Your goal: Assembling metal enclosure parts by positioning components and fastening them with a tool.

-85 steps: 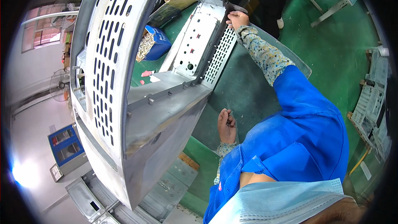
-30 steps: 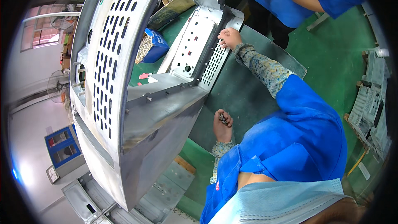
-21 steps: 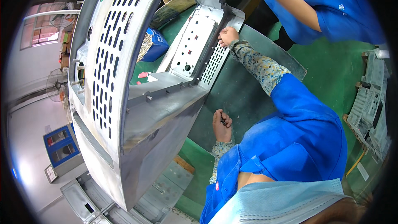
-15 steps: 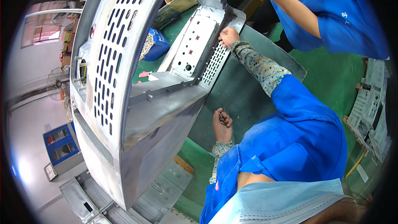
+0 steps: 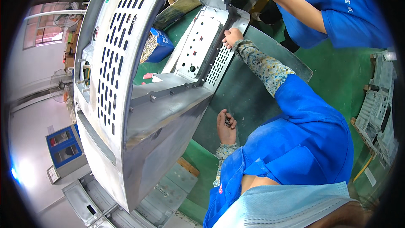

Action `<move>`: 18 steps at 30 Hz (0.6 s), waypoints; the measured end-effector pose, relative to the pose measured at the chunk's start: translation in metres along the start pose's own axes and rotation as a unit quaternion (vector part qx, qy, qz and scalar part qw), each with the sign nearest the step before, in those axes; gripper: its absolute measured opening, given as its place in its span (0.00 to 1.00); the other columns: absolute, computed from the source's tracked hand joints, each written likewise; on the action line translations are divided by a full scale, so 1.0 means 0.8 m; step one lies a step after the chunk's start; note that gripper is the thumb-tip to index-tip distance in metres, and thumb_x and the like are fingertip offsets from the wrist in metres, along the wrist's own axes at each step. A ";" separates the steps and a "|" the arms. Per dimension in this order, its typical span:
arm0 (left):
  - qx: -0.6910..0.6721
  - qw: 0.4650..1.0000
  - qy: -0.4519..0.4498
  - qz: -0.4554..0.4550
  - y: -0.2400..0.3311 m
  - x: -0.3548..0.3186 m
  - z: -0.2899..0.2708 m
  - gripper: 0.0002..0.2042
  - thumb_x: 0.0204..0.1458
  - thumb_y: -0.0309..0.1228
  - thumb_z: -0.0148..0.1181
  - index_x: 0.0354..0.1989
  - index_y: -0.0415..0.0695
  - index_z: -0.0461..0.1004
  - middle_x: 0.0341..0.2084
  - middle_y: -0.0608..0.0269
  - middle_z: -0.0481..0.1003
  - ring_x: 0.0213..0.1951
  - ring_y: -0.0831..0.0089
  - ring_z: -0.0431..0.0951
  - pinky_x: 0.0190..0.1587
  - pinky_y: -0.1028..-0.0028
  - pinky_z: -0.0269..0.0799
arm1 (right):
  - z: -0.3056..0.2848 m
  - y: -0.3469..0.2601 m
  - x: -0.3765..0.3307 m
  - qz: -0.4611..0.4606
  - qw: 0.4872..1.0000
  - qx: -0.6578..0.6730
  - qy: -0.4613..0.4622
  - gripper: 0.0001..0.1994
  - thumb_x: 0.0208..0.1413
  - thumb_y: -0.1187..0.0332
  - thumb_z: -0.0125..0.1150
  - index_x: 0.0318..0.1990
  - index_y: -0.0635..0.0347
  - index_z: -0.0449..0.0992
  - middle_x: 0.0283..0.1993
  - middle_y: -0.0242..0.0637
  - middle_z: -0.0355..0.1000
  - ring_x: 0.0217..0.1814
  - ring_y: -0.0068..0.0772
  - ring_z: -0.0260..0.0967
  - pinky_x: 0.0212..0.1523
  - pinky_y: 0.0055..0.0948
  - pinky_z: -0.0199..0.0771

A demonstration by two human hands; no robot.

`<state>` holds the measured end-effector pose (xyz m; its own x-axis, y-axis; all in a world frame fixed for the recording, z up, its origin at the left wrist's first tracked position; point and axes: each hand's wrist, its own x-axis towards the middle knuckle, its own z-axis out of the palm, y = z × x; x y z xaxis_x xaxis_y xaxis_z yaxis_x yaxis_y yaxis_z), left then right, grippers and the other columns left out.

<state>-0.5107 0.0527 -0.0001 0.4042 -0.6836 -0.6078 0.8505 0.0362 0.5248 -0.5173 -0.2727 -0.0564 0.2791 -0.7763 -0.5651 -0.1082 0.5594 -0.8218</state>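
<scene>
Some white lettering point(image 5: 348, 5) on coworker's shirt point(image 5: 346, 27); left hand point(image 5: 227, 130) cups metal pieces point(image 5: 228, 121); right hand point(image 5: 233, 38) bunched at slotted panel point(image 5: 218, 65), pinch I can't tell.

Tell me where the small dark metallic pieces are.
In the head view, the small dark metallic pieces sit in the curled left hand, right of the large grey metal housing.
</scene>
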 end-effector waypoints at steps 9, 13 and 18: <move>0.014 1.000 0.006 0.018 -0.001 -0.004 0.001 0.08 0.51 0.31 0.48 0.37 0.43 0.68 0.23 0.67 0.67 0.20 0.80 0.61 0.18 0.83 0.54 | 0.004 0.011 -0.003 -0.090 0.995 -0.001 0.051 0.11 0.50 0.70 0.48 0.39 0.69 0.62 0.27 0.41 0.69 0.16 0.25 0.66 0.12 0.22 0.67; 0.013 1.000 0.012 0.020 -0.002 -0.003 -0.001 0.08 0.51 0.31 0.48 0.37 0.43 0.68 0.23 0.67 0.68 0.20 0.81 0.62 0.18 0.83 0.54 | 0.006 0.005 -0.002 -0.041 0.998 -0.006 0.043 0.10 0.51 0.71 0.48 0.39 0.68 0.63 0.27 0.41 0.69 0.18 0.26 0.67 0.13 0.22 0.69; 0.013 1.000 0.012 0.019 -0.001 -0.001 0.000 0.08 0.51 0.31 0.48 0.37 0.43 0.68 0.23 0.67 0.68 0.20 0.81 0.62 0.17 0.83 0.54 | 0.006 0.005 0.000 -0.026 0.999 -0.019 0.036 0.10 0.53 0.70 0.45 0.38 0.68 0.64 0.26 0.40 0.69 0.17 0.25 0.66 0.13 0.22 0.68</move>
<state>-0.5119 0.0537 -0.0003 0.4448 -0.6646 -0.6004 0.8248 0.0427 0.5638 -0.5131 -0.2695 -0.0593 0.2155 -0.8237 -0.5245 -0.1327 0.5075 -0.8514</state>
